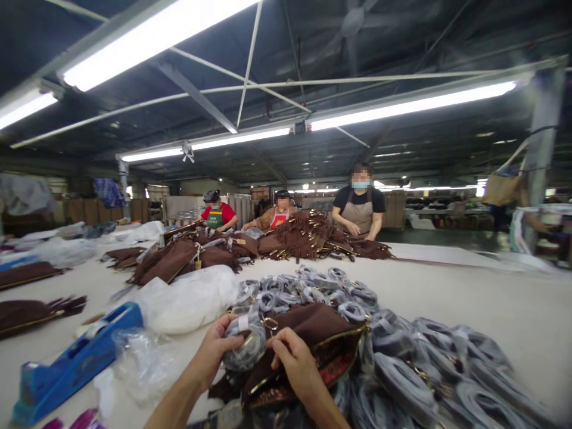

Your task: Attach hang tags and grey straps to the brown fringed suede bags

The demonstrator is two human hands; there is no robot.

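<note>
In my left hand [223, 342] is a coiled strap [245, 345], grey in its clear plastic wrap and bound with a white band. A gold metal clasp [270, 323] stands out from the coil toward the right. My right hand [292, 360] is closed, its thumb and fingers pinched at the near left part of a brown bag [313, 325]. What exactly lies between those fingertips is partly hidden. The bag lies with its gold zipper open, showing a red patterned lining [308, 369]. More wrapped strap coils [404, 387] surround the bag.
A blue tape dispenser [80, 363] and crumpled clear plastic [145, 363] lie at left. Behind them is a white plastic bundle [190, 298]. Brown bags [174, 259] and a fringed brown heap [308, 235] cover the table's far side, where several co-workers [360, 205] are.
</note>
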